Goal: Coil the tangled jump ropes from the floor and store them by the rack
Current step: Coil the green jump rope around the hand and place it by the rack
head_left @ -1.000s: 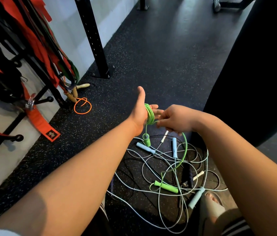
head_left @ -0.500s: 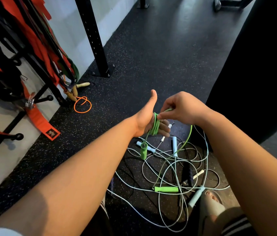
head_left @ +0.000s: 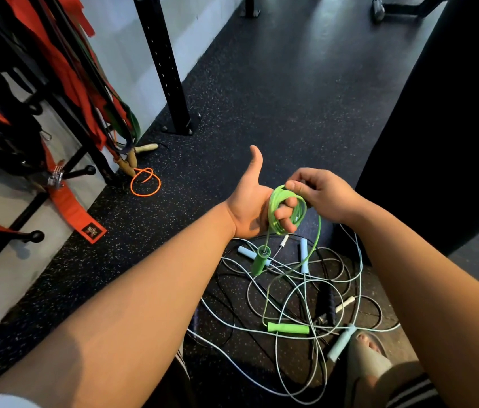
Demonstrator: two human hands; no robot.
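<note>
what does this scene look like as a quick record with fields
left hand: thumb up, green rope looped round its fingers
right hand: pinches the green rope at the coil's top
hanging handle: green, dangles below the coil
second handle: green, lies in the tangle
tangle: pale and black ropes, below the hands
orange rope: coiled by the rack

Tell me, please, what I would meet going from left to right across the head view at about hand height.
Red strap → orange rope → left hand, green rope wound round its fingers → right hand.
</note>
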